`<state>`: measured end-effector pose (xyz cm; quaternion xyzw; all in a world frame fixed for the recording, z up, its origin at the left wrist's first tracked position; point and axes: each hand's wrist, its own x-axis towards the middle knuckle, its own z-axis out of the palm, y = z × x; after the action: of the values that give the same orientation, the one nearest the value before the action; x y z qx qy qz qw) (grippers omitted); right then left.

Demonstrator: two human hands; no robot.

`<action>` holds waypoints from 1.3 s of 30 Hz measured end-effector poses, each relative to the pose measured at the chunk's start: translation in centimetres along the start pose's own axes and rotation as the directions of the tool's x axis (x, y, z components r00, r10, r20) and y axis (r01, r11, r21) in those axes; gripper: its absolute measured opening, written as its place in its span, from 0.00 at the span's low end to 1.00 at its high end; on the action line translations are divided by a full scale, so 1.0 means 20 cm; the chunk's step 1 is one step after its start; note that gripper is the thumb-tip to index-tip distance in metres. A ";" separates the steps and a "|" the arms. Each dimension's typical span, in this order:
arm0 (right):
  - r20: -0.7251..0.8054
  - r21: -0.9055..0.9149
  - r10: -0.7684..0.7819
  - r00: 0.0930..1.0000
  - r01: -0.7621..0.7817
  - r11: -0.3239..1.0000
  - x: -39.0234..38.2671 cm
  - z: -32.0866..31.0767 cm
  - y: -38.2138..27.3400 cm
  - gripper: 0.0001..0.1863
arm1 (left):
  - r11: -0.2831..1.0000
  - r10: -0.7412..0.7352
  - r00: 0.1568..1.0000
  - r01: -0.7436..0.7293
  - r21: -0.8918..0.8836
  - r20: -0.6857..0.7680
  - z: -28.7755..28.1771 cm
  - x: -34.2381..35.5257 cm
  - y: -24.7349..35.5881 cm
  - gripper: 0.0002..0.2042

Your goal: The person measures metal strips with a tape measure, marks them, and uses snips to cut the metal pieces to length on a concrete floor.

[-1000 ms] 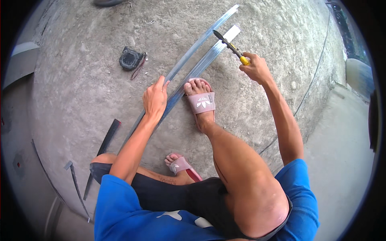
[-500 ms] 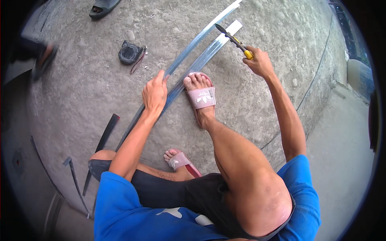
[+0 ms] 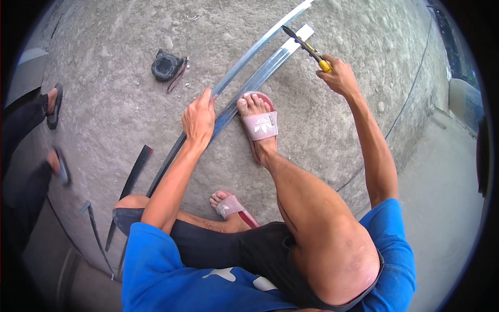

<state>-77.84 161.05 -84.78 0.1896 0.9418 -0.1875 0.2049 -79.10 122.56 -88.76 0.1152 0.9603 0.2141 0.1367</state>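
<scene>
Snips (image 3: 307, 46) at the narrow strip (image 3: 249, 58)
The left hand (image 3: 198, 119) is clamped on the narrow strip, beside the wider strip (image 3: 266, 70); well apart, the right hand (image 3: 339, 76) grips the snips. Best to hold the work steady, the blades square across it.

I have passage between the tape measure (image 3: 167, 66) and the upper metal strip (image 3: 249, 56); the sandalled foot (image 3: 261, 125) obstructs the right side of the lower strip (image 3: 271, 66).
</scene>
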 end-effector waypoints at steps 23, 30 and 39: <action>0.074 0.028 0.102 0.992 -0.104 0.994 0.01 0.15 0.10 0.17 | 0.997 -0.011 1.000 0.011 -0.071 -0.006 0.01 -0.05 0.03 0.08; 0.099 0.121 0.077 0.992 -0.088 0.989 0.01 0.18 0.13 0.18 | 0.999 0.024 1.000 -0.023 -0.026 0.018 0.03 -0.05 0.00 0.10; 0.173 0.055 0.119 0.978 -0.130 0.990 0.10 0.20 0.12 0.16 | 0.962 -0.025 0.976 0.082 -0.259 0.215 0.11 -0.02 -0.03 0.18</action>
<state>-77.25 161.95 -89.79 0.2384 0.9005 -0.2208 0.2890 -78.08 122.76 -90.82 0.0916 0.9059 0.3239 0.2570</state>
